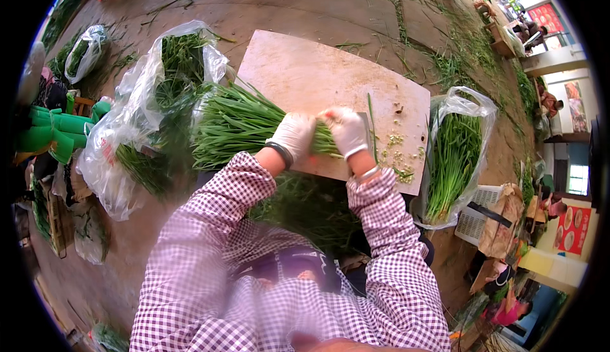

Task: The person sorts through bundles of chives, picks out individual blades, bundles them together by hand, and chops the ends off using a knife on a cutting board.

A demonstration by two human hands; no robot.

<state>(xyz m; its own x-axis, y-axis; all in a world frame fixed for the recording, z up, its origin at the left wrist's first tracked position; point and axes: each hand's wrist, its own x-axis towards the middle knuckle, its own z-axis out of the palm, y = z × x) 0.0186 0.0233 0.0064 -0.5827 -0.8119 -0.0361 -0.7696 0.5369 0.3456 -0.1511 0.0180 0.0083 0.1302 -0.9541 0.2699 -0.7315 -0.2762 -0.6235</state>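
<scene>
A thick bunch of garlic chives [238,128] lies across the near left part of a pale, stained board [333,71], its leaves spreading left past the edge. My left hand [295,135], in a white glove, wraps around the bunch near its stem end. My right hand [350,130], also gloved, is at the stems with its fingers curled. A small reddish spot shows at its fingertips, but blur hides what they grip. Beside the right hand, a flat grey edge [366,121] is partly covered. A loose chive leaf [371,123] and chopped stem bits [396,140] lie to its right.
A clear plastic bag of chives [455,156] stands right of the board. Larger plastic bags [143,90] with greens stand left. Greens [305,209] fill the space below the board. A white crate [476,209] is at right. Several people work farther off; leaf scraps litter the floor.
</scene>
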